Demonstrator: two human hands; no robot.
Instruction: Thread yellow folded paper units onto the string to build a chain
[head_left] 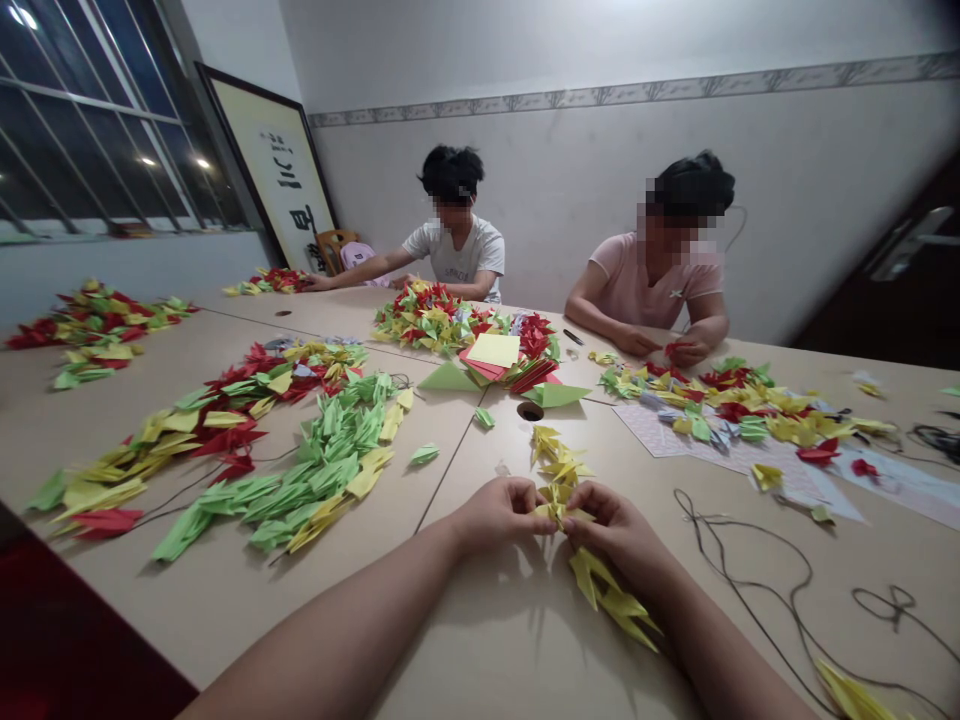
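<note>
Between my two hands is a yellow folded-paper piece [556, 498], part of a line of yellow pieces running toward and away from me. My left hand [510, 515] pinches its left side with closed fingers. My right hand [611, 525] pinches the right side, close to the left fingertips. More yellow pieces [559, 458] lie just beyond my hands, and others [613, 600] hang below my right hand. A dark cord [795, 600] lies loosely on the table to the right of my right forearm.
Green folded pieces [322, 465] and a mixed colored strand [217, 415] lie at left. A mixed pile [442, 320] and square paper sheets [495, 350] are ahead, near a table hole [530, 411]. Two people sit across the table [465, 640]. More pieces [750, 405] lie at right.
</note>
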